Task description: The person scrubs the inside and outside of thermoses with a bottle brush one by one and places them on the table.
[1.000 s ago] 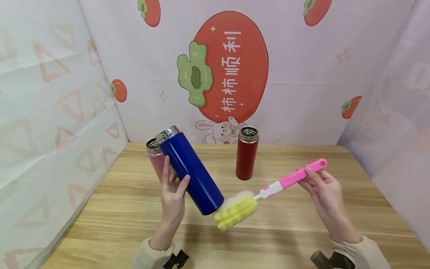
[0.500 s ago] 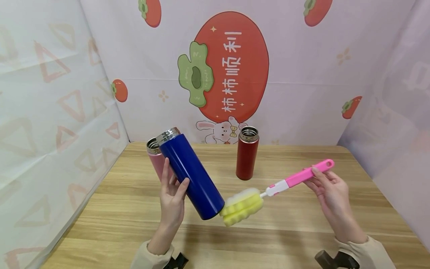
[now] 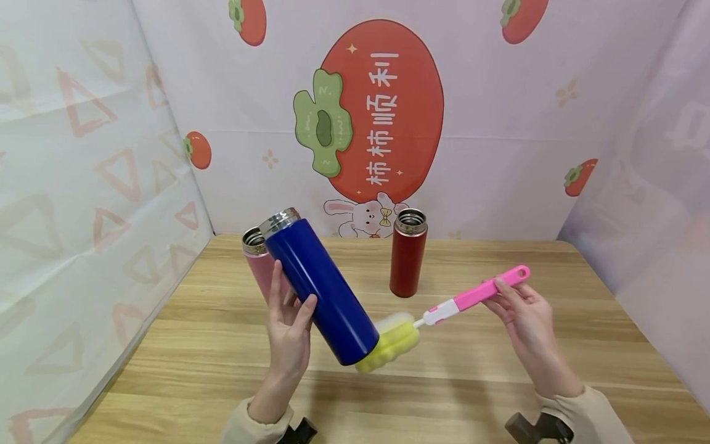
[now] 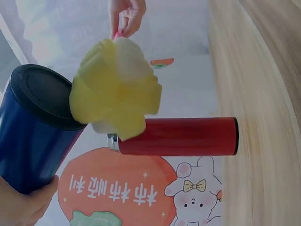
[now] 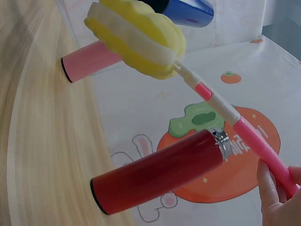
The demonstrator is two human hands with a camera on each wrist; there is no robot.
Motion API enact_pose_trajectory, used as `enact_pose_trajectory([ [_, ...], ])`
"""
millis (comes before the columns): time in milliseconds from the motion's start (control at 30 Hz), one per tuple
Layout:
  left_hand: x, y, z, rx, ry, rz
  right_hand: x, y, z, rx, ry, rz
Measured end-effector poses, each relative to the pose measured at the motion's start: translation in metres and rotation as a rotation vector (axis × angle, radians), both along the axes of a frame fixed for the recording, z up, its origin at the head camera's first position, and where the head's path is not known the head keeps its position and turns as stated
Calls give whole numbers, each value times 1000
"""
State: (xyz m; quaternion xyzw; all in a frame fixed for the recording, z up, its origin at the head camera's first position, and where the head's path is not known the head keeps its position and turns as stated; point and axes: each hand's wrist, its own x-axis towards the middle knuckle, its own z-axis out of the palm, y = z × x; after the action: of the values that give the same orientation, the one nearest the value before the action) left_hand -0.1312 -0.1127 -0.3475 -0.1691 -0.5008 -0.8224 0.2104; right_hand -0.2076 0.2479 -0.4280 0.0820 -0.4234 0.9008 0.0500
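My left hand (image 3: pixel 289 336) grips a blue thermos bottle (image 3: pixel 322 290) around its middle, above the table. The bottle leans, its silver neck up to the left and its dark base (image 4: pixel 44 96) down to the right. My right hand (image 3: pixel 527 320) pinches the pink handle (image 3: pixel 488 291) of a bottle brush. The brush's yellow and white sponge head (image 3: pixel 391 344) is at the blue bottle's base, partly behind it in the head view; the left wrist view shows the two overlapping or touching at the base's edge.
A red bottle (image 3: pixel 408 256) stands uncapped on the wooden table (image 3: pixel 444 394) toward the back. Behind the blue bottle, a pink bottle (image 3: pixel 257 268) also stands uncapped, partly hidden. A printed cloth backdrop (image 3: pixel 499 111) closes off the back and sides.
The brush moved right along the blue bottle's base, then back left, the sponge now partly behind the base. The blue bottle shifted slightly right. The red and pink bottles stayed put.
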Motion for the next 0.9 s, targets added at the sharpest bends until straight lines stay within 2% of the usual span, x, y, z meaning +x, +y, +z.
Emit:
enact_pose_trajectory([
  [33, 0, 1, 0, -1, -3, 2, 0, -2, -2, 1, -23, -3],
  [133, 0, 3, 1, -5, -8, 7, -10, -2, -20, 6, 4, 2],
  [267, -1, 4, 0, -10, 7, 10, 8, -29, 7, 90, -22, -23],
  [400, -3, 4, -1, -22, 31, 21, 36, -57, 51, 70, -72, 6],
  [467, -5, 4, -2, -33, 44, 30, 41, -62, 57, 60, -98, 2],
  [533, -6, 4, -3, -50, 63, 45, 36, -59, 48, 77, -89, 18],
  [667, -8, 4, -5, -86, 97, 76, 3, -32, -12, 115, -41, 13],
  [767, -9, 2, -6, -112, 105, 91, -19, -11, -53, 77, -38, 9],
  [833, -9, 1, -8, -126, 108, 94, -24, -4, -65, 60, -49, -1],
  [900, -9, 0, -9, -139, 115, 93, -24, 1, -68, 45, -42, -12],
])
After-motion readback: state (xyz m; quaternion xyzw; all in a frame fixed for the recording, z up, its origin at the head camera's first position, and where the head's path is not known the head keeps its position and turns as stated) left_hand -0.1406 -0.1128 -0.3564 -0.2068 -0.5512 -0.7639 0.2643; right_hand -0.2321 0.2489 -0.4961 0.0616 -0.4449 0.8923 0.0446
